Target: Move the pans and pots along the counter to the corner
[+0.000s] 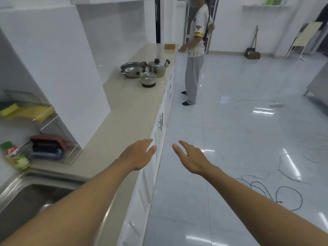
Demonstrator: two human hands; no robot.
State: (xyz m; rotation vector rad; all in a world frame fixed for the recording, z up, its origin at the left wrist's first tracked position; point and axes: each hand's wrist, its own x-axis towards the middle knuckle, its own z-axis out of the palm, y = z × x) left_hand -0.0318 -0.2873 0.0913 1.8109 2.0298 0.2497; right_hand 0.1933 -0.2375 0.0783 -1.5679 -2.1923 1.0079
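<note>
Well ahead of both hands, three metal vessels stand close together on the counter [124, 110]: a wide pan [132, 69] to the left, a lidded pot [158, 66] just beside it on the right, and a small pot [148, 79] nearest the hands, in front of the other two. The left hand [137, 154] reaches forward over the counter's front edge, fingers spread and loose, holding nothing. The right hand [190, 157] stretches out beside it over the floor [239, 121], likewise spread and empty, apart from the left one. Neither hand touches anything. Left of the left forearm lies a steel sink [23, 197], and beyond it a bottle [15, 155] and a rack with folded cloths [48, 145]. Beyond the pots, another person [195, 55] stands beside the counter's far end, where a small box [169, 45] sits. Black cables [276, 192] trail over the floor right of the right arm.
</note>
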